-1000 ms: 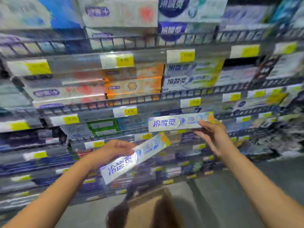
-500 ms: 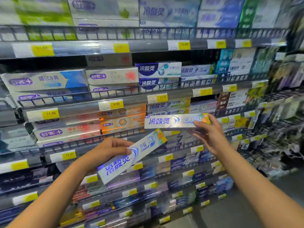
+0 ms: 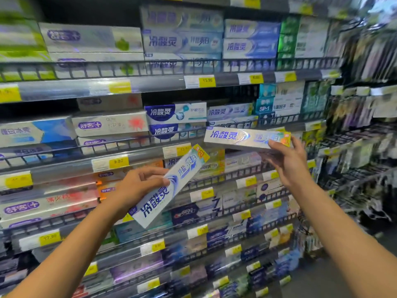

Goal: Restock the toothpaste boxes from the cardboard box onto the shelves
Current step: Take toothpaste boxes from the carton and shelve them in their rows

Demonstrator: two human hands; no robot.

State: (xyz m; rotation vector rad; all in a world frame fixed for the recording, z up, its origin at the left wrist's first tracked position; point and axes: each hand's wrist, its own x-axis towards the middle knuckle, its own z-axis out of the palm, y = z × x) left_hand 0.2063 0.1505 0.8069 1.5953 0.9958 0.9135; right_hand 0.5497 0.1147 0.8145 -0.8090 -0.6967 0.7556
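Note:
My left hand (image 3: 137, 186) grips a white and blue toothpaste box (image 3: 171, 183), tilted with its orange-tagged end up to the right. In my right hand (image 3: 287, 162) is a second matching toothpaste box (image 3: 240, 137), held level by its right end in front of the shelf rail (image 3: 268, 120) of the middle shelf. Matching boxes (image 3: 227, 111) lie on that shelf just behind it. The cardboard box is out of view.
Wire-fronted shelves (image 3: 150, 82) packed with toothpaste boxes fill the view, each edge carrying yellow price tags (image 3: 206, 81). A rack of hanging packets (image 3: 365, 104) stands at the right. Bare floor (image 3: 322, 282) shows at the bottom right.
My view has tilted up, so the cardboard box has dropped out of sight. Both hands have risen with their boxes; the right box now sits level with a higher shelf.

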